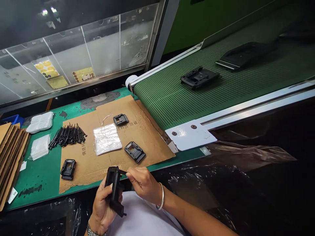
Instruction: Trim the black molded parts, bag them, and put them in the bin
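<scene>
My left hand point(101, 205) is wrapped round a long black plastic housing point(115, 196), which is tilted on its side above my lap. With its fingers pinched, my right hand point(145, 184) holds a thin black rod point(122, 172) at the upper end of the housing. Whether the rod sits inside the housing cannot be seen. A small black tip sticks out at the housing's lower end. Beyond my hands, a black frame-shaped part point(135, 152) lies on the cardboard sheet point(152, 141), with a second black part point(120, 119) farther back and a third black part point(68, 169) at the left.
A pile of black rods point(67, 135) and a stack of clear bags point(107, 139) lie on the bench. More bag stacks point(40, 147) and stacked cardboard point(12, 157) stand left. A green conveyor belt point(157, 98) at right carries black parts point(200, 77).
</scene>
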